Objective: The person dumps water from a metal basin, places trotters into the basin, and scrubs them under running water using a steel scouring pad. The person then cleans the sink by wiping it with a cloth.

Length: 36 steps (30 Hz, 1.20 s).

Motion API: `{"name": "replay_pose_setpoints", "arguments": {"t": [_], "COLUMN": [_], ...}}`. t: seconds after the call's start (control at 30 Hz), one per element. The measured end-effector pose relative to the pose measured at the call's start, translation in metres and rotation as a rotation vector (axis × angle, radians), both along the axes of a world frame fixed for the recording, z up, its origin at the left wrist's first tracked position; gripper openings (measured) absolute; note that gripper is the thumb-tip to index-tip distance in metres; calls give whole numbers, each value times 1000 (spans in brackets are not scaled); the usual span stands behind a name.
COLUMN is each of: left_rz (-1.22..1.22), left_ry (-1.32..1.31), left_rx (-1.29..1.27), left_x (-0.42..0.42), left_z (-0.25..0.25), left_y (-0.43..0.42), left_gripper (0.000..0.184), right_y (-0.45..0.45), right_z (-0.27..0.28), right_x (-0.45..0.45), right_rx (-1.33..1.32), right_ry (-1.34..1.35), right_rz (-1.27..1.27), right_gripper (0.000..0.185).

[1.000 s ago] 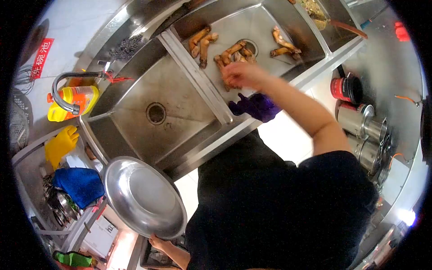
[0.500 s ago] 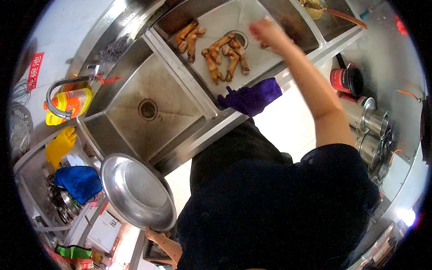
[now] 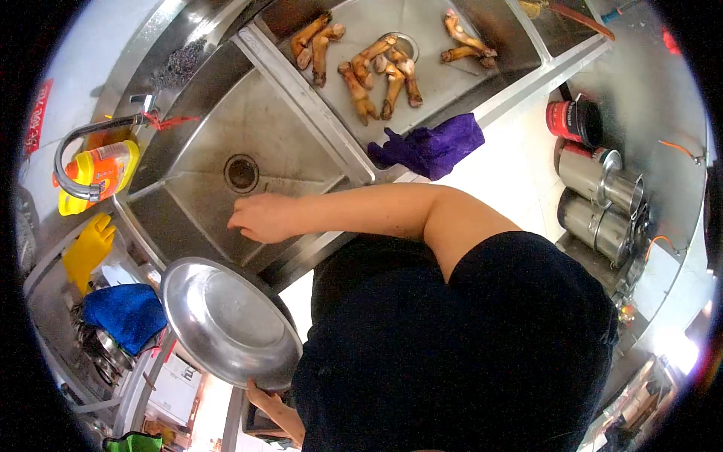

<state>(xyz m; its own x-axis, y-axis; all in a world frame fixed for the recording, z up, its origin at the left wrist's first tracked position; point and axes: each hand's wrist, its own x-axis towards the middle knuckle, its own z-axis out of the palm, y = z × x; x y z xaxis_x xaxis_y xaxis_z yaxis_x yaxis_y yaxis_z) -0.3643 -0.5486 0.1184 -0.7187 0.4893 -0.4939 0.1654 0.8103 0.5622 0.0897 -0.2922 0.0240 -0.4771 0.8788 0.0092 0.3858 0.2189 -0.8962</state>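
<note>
- Steel basin [image 3: 227,320], tilted, inside facing up, just off the left sink compartment's [image 3: 282,143] front-left corner; nothing seen in it.
- Left hand [image 3: 260,396]: gripping basin at its lower rim, fingers mostly hidden behind.
- Right hand [image 3: 263,218]: above left compartment near its front edge, apart from basin. Fingers loosely bent, nothing visible in it; palm hidden, can't tell open or closed.
- Browned meat pieces [image 3: 358,94]: all in right sink compartment [image 3: 416,143]. One pair by the divider [image 3: 301,105], cluster around the drain's near side, another pair toward the right wall.
- Step in hand, judged: right hand between meat and basin, basin being held up. No piece in basin.
- Next move, judged: a right-hand grasp on the basin calls for crossing the front-left corner; a grasp on meat calls for clearing the divider.
- Purple glove or cloth [image 3: 437,147]: on right compartment's front edge, near divider end; type unclear.
- Hidden/cut off: basin underside, part of drain under meat, contacts within cluster. Third compartment [image 3: 570,44] cropped at top, contents barely readable.
</note>
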Motion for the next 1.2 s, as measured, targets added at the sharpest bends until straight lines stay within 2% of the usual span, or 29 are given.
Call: {"name": "replay_pose_setpoints", "arguments": {"t": [0.13,0.23,0.43,0.73,0.93,1.03,1.1,1.13,1.17,1.2], "left_rz": [22,41,42,64,95,107,37,-18,36,21], "left_ry": [26,0,-20,-66,-141,-221,-304,-347,-303,-327], "left_rx": [-45,-25,4,64,145,214,288,320,349,324], "left_x": [-11,-13,-16,-18,-25,-29,-8,13,14,-14], "left_z": [-6,-8,-13,-9,-7,-4,5,13,16,8], "left_y": [0,0,4,-1,2,4,18,28,28,21], "left_gripper": [56,55,54,53,52,51,51,50,50,49], "right_y": [0,5,3,-18,-29,-35,-34,-30,-32,-27], "right_z": [-13,-20,-6,-11,-17,-22,-28,2,-11,-20], "right_x": [-14,-15,-25,-18,-6,10,30,54,60,67], "right_rx": [-122,-192,-170,-173,-157,-51,83,71,172,-19], "right_ry": [-137,-299,-352,-289,-374,-334,-438,-484,-448,-385], "right_rz": [82,284,403,354,374,219,196,209,42,-58], "right_gripper": [25,24,25,24,20,18,17,17,17,20]}}
